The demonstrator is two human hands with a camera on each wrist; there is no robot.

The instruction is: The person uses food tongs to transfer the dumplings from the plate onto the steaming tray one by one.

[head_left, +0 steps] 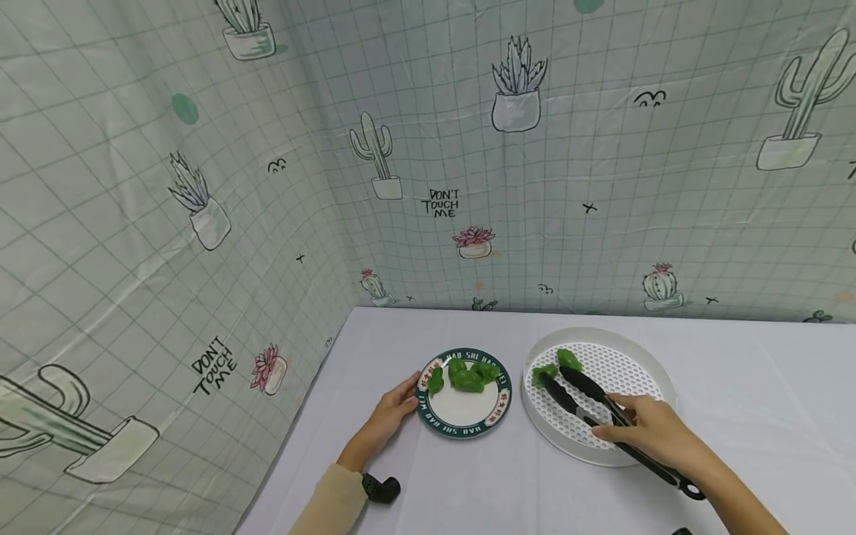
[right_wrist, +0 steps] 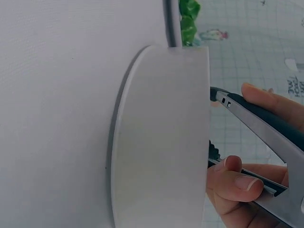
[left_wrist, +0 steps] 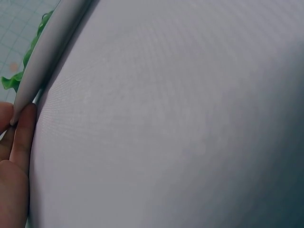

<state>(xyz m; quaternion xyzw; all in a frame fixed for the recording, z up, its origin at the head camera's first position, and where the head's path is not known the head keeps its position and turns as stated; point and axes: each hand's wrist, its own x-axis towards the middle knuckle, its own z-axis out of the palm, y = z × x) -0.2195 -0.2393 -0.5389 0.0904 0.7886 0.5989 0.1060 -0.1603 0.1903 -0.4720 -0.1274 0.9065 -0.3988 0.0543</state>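
Note:
In the head view, my left hand pinches the left rim of a round plate with a green lettered border. Several green leafy vegetable pieces lie on its far half. The left wrist view shows the thumb and fingers at the plate's edge. My right hand grips black-and-steel tongs over a round white perforated tray. The tongs' tips are apart, beside two green pieces at the tray's left; whether they touch them is unclear. The tray's wall hides the tips in the right wrist view.
A white cloth covers the table. Behind and to the left hangs a grid-patterned curtain with cactus drawings. A black device sits at my left wrist. The plate and tray stand side by side with a narrow gap.

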